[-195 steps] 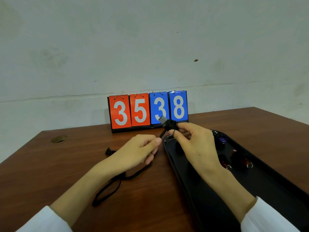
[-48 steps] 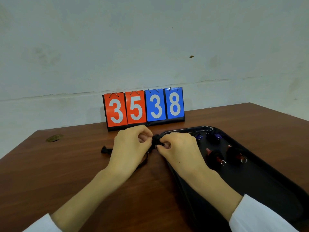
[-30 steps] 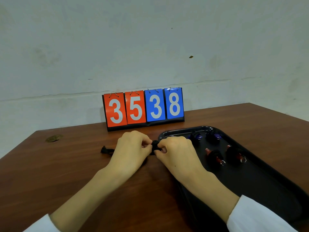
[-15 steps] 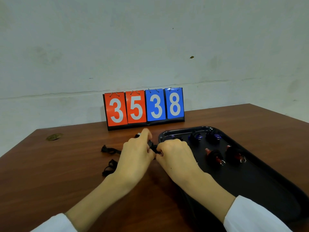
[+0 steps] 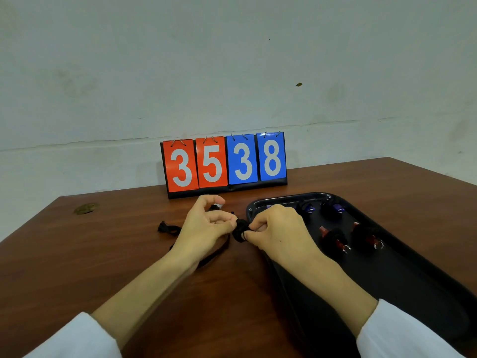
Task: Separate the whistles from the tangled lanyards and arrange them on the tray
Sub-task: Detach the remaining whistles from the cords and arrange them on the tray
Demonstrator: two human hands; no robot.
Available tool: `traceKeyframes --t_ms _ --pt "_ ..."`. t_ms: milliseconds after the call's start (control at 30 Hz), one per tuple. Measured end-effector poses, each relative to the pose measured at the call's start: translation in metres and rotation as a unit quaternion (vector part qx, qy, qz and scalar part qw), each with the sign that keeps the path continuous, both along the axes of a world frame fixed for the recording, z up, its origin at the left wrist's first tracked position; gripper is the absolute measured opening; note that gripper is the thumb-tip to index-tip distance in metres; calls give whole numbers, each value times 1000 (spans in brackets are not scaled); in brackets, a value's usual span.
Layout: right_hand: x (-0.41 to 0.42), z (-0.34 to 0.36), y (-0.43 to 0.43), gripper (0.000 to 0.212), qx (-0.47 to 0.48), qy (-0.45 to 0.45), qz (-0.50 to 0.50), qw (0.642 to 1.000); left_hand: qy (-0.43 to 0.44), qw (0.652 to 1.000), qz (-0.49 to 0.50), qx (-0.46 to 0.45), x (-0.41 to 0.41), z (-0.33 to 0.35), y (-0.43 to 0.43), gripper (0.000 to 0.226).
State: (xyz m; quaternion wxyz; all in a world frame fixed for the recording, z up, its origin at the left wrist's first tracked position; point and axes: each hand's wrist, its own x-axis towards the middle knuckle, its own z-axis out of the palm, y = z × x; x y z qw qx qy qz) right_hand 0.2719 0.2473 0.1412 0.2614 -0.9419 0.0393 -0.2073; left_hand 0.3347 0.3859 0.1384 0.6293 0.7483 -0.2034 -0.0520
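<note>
The person is wearing a white long-sleeved top. The left sleeve point(image 5: 74, 337) is showing at seven o'clock of the view and the right sleeve point(image 5: 405, 334) at five o'clock, both plain with soft, rounded cuffs. Beyond the cuffs the forearms are running bare to the left hand point(image 5: 206, 228) and right hand point(image 5: 280, 232). A small dark dot is sitting on the right hand's back.

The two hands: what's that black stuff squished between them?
A small black wad of lanyard cord, pinched by the left hand and the right hand from either side. The head view shows it.
</note>
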Motion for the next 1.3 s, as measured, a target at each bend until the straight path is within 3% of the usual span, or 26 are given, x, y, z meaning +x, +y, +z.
traceKeyframes --t_ms 100,200,367,533,733,1033,1300 --pt "-1 -1 1 17 -51 -18 0 999 -124 989 -5 84 0 3 -1 23" --pt "1 -3 5 19 -82 -38 -1 996 -182 972 7 145 2 6 -1 26" --pt "1 -4 5 16 -61 -19 -2 998 -107 985 -5 133 5 8 1 29" --pt "0 -2 4 17 -28 -11 1 1000 24 999 -27 -11 6 0 4 27" --pt "-5 2 4 18 -32 -30 18 999 -16 997 -76 3 13 2 11 20" --pt "-7 5 5 18 -19 -69 8 997 -196 975 -18 99 17 5 11 12" --pt "-6 4 6 23 -31 -57 10 998 -393 896 -45 204 12 7 13 24"
